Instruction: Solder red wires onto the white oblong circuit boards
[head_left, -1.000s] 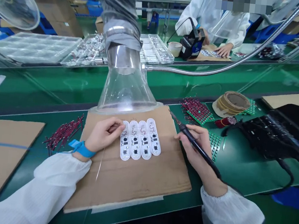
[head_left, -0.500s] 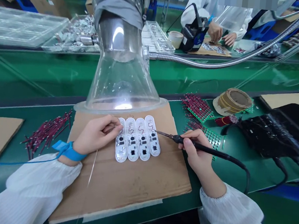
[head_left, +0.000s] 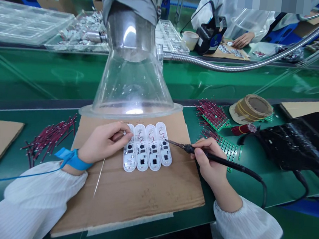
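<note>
Right hand [head_left: 207,164] grips a soldering iron [head_left: 223,162]; left hand [head_left: 102,142], curled closed, touches light, fragile white circuit boards [head_left: 148,152], best held by their edges.

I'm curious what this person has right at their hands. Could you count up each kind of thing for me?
White oblong circuit boards: 4
Left hand: 1
Right hand: 1
Soldering iron: 1
Blue wrist strap: 1
Total: 8
</note>
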### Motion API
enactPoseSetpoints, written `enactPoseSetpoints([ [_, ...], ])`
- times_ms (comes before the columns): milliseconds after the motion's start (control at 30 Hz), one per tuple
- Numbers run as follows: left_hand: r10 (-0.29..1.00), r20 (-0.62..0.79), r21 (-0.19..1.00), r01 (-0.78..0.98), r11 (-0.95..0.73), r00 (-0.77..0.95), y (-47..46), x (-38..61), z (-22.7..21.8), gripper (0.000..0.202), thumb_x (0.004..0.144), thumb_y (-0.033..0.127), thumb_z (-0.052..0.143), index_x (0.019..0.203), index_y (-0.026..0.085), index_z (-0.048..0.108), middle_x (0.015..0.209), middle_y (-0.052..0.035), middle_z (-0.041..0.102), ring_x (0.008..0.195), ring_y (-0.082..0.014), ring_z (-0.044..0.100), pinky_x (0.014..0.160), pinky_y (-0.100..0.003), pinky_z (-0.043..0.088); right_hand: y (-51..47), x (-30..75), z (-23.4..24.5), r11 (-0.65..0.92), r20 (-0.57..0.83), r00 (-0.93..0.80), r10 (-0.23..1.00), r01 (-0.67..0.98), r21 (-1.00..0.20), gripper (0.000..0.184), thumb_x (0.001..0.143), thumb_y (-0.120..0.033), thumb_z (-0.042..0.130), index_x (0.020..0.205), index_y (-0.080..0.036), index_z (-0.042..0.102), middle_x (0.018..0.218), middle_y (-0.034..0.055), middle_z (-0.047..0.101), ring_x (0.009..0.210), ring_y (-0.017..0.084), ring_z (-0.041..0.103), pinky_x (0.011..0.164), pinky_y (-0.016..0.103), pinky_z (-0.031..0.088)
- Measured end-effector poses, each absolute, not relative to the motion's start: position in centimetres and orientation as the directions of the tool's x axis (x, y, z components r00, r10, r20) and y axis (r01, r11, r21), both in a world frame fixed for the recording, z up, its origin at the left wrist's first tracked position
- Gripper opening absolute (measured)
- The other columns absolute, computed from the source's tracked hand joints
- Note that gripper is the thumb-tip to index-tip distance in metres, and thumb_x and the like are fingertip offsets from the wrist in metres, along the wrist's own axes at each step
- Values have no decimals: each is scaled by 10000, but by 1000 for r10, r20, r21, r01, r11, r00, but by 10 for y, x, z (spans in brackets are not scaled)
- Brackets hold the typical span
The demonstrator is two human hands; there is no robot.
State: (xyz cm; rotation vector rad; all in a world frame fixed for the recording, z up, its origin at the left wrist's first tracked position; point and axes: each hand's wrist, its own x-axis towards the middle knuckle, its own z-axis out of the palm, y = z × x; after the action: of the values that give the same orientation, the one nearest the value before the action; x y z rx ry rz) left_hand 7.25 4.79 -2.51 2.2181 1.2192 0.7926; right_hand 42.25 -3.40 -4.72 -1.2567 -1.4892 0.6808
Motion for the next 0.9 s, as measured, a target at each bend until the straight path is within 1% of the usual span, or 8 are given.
enactPoseSetpoints([
  [167, 875, 291, 669, 572, -475, 386, 48, 71, -26, 164, 990, 338, 645, 889, 213, 678, 637, 71, 410, 556, -116, 411, 592, -262, 365, -34, 420, -46, 313, 363, 152, 919, 277, -908, 289, 1084, -519, 693, 953, -261, 680, 764, -16, 655, 576, 150, 627, 533, 294, 484],
  [233, 872, 296, 670, 566, -480, 389, 48, 71, -26, 155, 987, 329, 653, 891, 211, 682, 639, 72, 408, 556, -113, 411, 591, -262, 360, -34, 419, -45, 322, 368, 140, 919, 270, -907, 269, 1090, -499, 693, 962, -263, 681, 772, -16, 661, 582, 146, 628, 536, 288, 482],
  [400, 876, 284, 672, 570, -473, 391, 49, 73, -25, 164, 986, 329, 645, 879, 208, 677, 634, 72, 410, 557, -113, 405, 587, -261, 351, -34, 418, -47, 314, 346, 48, 937, 318, -895, 285, 1082, -536, 690, 991, -266, 680, 784, -5, 696, 607, 166, 642, 550, 305, 505],
  [600, 874, 272, 668, 574, -473, 403, 50, 73, -25, 171, 985, 340, 630, 885, 209, 675, 614, 79, 394, 547, -113, 399, 585, -256, 349, -34, 420, -48, 289, 321, 17, 947, 389, -874, 312, 1083, -562, 672, 1002, -262, 697, 814, 5, 701, 618, 168, 663, 569, 316, 523],
  [767, 851, 273, 662, 555, -504, 448, 51, 73, -28, 177, 1009, 333, 623, 900, 208, 683, 633, 76, 407, 550, -109, 400, 585, -253, 348, -33, 419, -45, 303, 331, 5, 944, 388, -871, 307, 1079, -560, 680, 994, -266, 699, 800, 4, 699, 639, 177, 682, 581, 317, 530],
  [900, 836, 325, 657, 531, -536, 441, 50, 74, -27, 156, 1009, 302, 628, 900, 203, 681, 660, 66, 422, 572, -111, 413, 596, -258, 356, -32, 419, -45, 301, 333, 10, 943, 401, -865, 296, 1080, -546, 682, 990, -265, 699, 799, 1, 700, 645, 178, 686, 581, 315, 526],
])
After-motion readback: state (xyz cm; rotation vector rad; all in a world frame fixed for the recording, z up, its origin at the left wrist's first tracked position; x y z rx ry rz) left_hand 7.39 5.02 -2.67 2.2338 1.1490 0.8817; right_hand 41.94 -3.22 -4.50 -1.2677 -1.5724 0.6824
